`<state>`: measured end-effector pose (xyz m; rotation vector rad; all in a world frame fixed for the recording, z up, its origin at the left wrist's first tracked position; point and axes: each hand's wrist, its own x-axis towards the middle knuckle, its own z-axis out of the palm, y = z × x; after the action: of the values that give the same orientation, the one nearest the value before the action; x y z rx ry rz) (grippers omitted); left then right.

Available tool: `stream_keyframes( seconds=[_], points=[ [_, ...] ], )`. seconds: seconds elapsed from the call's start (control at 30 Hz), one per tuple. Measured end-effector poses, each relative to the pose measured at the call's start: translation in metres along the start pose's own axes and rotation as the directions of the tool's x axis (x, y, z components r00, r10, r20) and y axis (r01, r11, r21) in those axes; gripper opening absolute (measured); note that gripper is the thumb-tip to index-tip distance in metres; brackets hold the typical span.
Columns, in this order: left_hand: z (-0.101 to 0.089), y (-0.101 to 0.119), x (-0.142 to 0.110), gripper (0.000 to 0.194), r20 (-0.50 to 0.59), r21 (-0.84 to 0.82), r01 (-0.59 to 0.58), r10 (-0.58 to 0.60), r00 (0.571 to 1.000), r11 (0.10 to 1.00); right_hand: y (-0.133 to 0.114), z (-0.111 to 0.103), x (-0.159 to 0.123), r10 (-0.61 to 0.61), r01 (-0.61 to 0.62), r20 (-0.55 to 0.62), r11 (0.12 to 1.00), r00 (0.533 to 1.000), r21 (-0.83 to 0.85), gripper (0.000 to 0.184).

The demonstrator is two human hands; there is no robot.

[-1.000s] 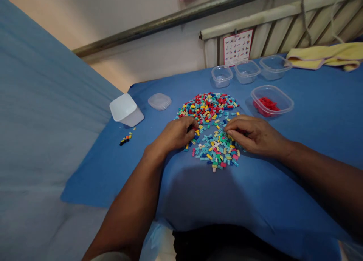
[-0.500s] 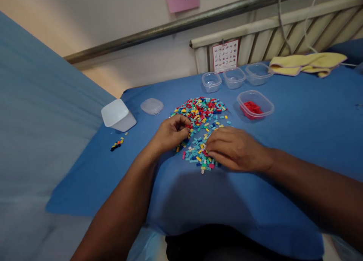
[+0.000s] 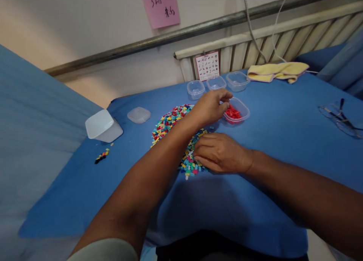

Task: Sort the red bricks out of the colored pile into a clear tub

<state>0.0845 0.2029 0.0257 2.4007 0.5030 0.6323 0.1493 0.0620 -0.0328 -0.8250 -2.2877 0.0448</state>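
Note:
A heap of small multicoloured toy bricks (image 3: 170, 121) is spread on the blue-covered table. My left hand (image 3: 212, 107) is over the left rim of a clear plastic container (image 3: 246, 113) that holds red bricks (image 3: 233, 112). Its fingers are curled toward the thumb; whatever they hold is hidden. At the near end of the heap rests my right hand (image 3: 222, 153), fingers bent together and touching loose bricks. Its fingertips are partly hidden, and I cannot make out what is in them. My left forearm covers part of the heap.
Three clear containers (image 3: 195, 89) line the back edge beside a yellow cloth (image 3: 276, 72). To the left are a clear lid (image 3: 138, 115), a tilted white tub (image 3: 103, 127) and a few bricks (image 3: 102, 155). Eyeglasses (image 3: 342, 119) lie at the right.
My left hand has moved from the heap up and right to the container of red bricks. The right hand stays at the heap. The camera view has shifted.

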Motion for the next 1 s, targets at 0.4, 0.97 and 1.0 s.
stream_keyframes(
  seconds=[0.4, 0.97, 1.0],
  points=[
    [-0.097, -0.027, -0.159, 0.063, -0.393, 0.289, 0.485, -0.36, 0.846, 0.825, 0.012, 0.011, -0.01, 0.313, -0.317, -0.136, 0.948, 0.94, -0.006, 0.035],
    [-0.018, -0.036, -0.167, 0.094, -0.249, 0.45, 0.671, -0.639, 0.728, 0.589, -0.021, 0.025, -0.016, 0.326, -0.341, 0.224, 0.939, 0.918, 0.031, 0.085],
    [-0.017, -0.035, -0.163, 0.093, -0.243, 0.457, 0.666, -0.638, 0.731, 0.589, -0.021, 0.023, -0.015, 0.311, -0.33, 0.234, 0.943, 0.921, 0.045, 0.085]
  ],
)
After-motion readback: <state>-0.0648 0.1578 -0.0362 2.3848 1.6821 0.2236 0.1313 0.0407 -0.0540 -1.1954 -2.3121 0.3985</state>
